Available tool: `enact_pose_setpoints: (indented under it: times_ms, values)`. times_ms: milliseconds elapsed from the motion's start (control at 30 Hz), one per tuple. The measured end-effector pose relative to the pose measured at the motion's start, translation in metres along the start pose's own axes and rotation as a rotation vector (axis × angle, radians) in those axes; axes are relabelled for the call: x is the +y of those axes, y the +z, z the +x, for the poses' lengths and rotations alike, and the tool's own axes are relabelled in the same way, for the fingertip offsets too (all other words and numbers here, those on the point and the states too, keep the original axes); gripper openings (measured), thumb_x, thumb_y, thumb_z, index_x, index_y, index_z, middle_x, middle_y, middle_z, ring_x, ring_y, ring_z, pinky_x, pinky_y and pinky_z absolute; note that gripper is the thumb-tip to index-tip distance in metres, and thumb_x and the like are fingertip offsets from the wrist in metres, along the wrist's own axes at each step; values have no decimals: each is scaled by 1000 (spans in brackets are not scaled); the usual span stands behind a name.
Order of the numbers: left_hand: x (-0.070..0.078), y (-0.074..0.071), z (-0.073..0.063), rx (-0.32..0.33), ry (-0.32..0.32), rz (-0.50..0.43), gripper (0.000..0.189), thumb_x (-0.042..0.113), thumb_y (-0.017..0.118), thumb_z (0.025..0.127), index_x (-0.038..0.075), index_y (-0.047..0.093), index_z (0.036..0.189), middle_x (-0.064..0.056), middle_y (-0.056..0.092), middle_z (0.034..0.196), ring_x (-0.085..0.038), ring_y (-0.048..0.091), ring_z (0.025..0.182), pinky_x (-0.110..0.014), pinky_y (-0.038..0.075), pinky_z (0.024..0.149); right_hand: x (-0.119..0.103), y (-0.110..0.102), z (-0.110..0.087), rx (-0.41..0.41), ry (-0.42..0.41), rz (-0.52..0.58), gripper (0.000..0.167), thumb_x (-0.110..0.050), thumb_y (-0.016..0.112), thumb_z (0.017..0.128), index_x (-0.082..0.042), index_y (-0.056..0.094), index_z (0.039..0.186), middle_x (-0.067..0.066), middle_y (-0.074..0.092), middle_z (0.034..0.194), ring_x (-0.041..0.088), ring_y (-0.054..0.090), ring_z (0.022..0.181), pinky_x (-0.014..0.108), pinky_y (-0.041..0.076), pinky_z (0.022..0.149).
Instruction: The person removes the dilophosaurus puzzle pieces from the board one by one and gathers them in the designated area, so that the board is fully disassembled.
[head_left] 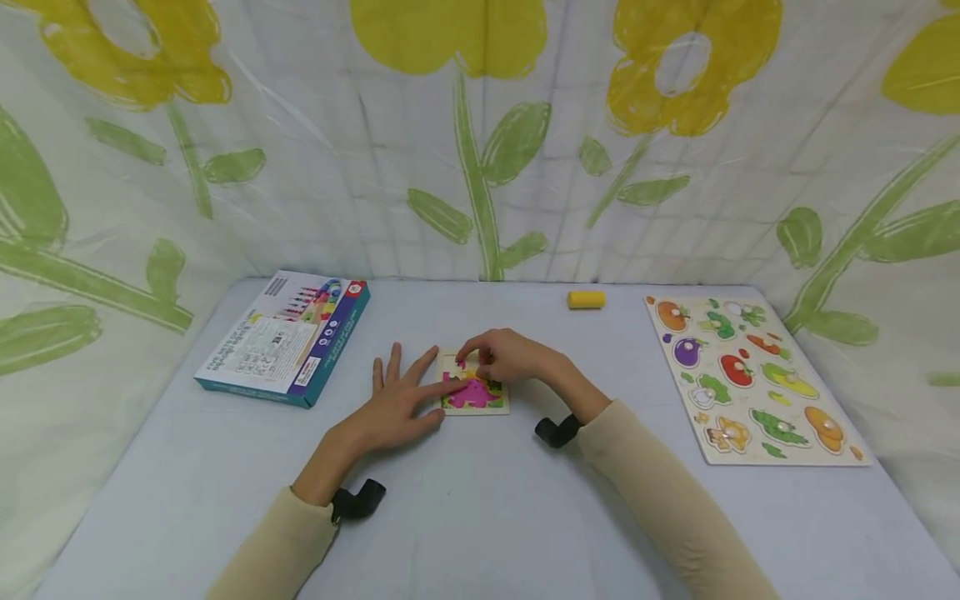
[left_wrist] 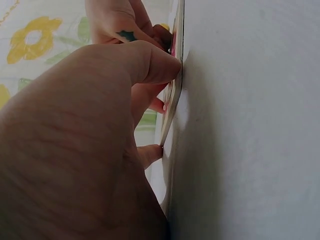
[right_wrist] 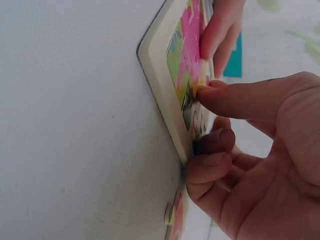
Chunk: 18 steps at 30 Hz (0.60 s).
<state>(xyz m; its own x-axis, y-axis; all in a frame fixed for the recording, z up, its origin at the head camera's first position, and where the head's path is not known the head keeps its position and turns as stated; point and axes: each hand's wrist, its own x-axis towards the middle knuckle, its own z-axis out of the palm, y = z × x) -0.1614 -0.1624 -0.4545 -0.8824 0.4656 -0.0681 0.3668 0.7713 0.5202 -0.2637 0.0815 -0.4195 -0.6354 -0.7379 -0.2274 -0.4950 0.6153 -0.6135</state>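
A small jigsaw puzzle [head_left: 476, 403] in a pale square frame lies mid-table, with a pink dinosaur picture on it. My left hand [head_left: 393, 410] is spread beside it, its straight index finger reaching over onto the pink part. In the left wrist view, the left thumb [left_wrist: 156, 64] is right at the frame's edge. My right hand [head_left: 516, 354] comes from the right over the far half, thumb and index finger bent about a small puzzle piece there, mostly hidden by them. In the right wrist view, the right thumb [right_wrist: 225, 99] presses at the picture; its other fingers are curled by the frame.
On the left lies a flat toy box [head_left: 262, 350] with teal sides. A yellow cylinder [head_left: 586, 300] rests near the table's back edge. At the right is a wooden vegetable peg board [head_left: 757, 387]. A flower-printed curtain [head_left: 322, 167] hangs behind the table.
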Motion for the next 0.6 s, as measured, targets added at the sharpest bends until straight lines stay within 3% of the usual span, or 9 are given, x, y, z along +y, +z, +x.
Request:
enact_pose_setpoints:
  times_ms: [100, 300, 600]
  values:
    - [0, 0, 0, -4, -6, -1, 51, 38, 61, 103, 37, 56, 154, -12, 12, 181, -62, -16, 159, -83, -15, 120, -1, 1, 0, 30, -5, -31, 35, -6, 67, 98, -16, 74, 131, 6, 60, 91, 14, 51, 81, 24, 43, 71]
    - [0, -1, -1, -2, -9, -4, 51, 38, 60, 103, 37, 56, 154, -13, 12, 181, -62, -17, 159, -83, -16, 120, -5, 4, -2, 73, 18, -73, 35, -8, 68, 97, -19, 74, 130, 13, 59, 118, 21, 54, 103, 33, 50, 86]
    - [0, 1, 1, -4, -18, -19, 51, 38, 62, 102, 39, 57, 153, -11, 11, 181, -60, -18, 160, -82, -17, 120, 0, 4, -3, 148, -59, -57, 32, -7, 57, 103, -15, 75, 128, 11, 68, 113, 19, 60, 94, 29, 52, 80]
